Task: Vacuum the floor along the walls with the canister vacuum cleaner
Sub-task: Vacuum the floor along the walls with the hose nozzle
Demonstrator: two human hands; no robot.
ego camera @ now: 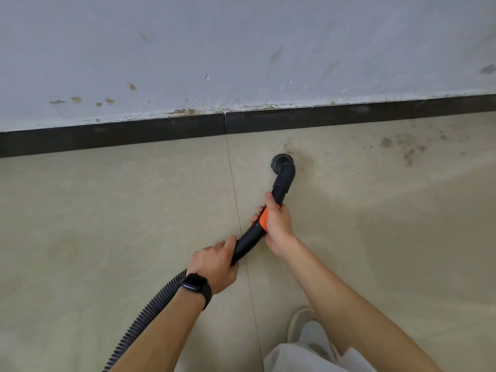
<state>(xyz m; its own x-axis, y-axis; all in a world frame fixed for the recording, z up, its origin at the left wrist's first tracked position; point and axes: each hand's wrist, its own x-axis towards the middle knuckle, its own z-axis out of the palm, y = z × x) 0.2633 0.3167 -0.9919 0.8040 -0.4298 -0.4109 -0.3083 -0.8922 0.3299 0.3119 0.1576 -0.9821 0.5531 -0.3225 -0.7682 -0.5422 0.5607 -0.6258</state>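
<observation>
2 hands share the wand (247,241) for control — left hand (214,269) curled round its near end by the ribbed hose (150,312), right hand (277,224) wrapped round the orange collar (263,219) — aiming the brush nozzle (282,160) at the floor (107,210) near the far baseboard (134,132), beside dirt specks (287,147).

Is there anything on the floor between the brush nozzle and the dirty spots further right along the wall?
Nothing visible does. The brush nozzle rests on the floor just short of the dark baseboard, and only bare tile lies between it and the dirty spots to its right.
</observation>
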